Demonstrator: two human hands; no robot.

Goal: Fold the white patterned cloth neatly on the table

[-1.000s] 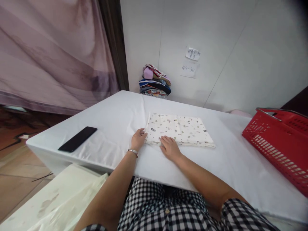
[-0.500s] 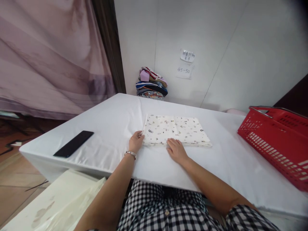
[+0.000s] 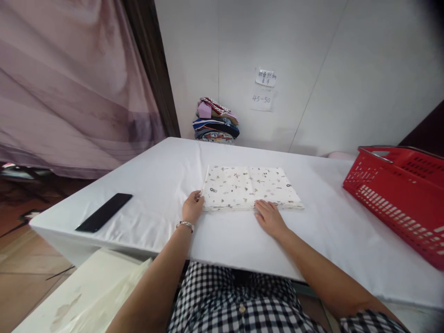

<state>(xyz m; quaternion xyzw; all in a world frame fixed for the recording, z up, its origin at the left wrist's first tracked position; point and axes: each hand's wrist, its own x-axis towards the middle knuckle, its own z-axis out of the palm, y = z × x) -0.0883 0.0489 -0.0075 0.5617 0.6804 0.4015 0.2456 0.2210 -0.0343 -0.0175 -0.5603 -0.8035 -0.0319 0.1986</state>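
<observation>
A white cloth with a small scattered print (image 3: 248, 185) lies folded flat in a rectangle of several layers on the table. My left hand (image 3: 193, 206) is at its near left corner, fingers curled and closed on the edge. Fingers of my right hand (image 3: 270, 216) lie stretched out over the front folded edge, right of the middle; this hand is open and rests on the cloth. The undersides of the left fingertips are hidden.
The white-covered table (image 3: 156, 185) bears a black phone-like slab (image 3: 104, 212) at the left and a red plastic basket (image 3: 398, 199) at the right. A pile of folded fabrics (image 3: 215, 121) stands beyond the far edge, by the wall with paper notes (image 3: 262, 99).
My right hand has slid to the right along the cloth's front edge. My left hand stays at the left corner. The view has shifted slightly.
</observation>
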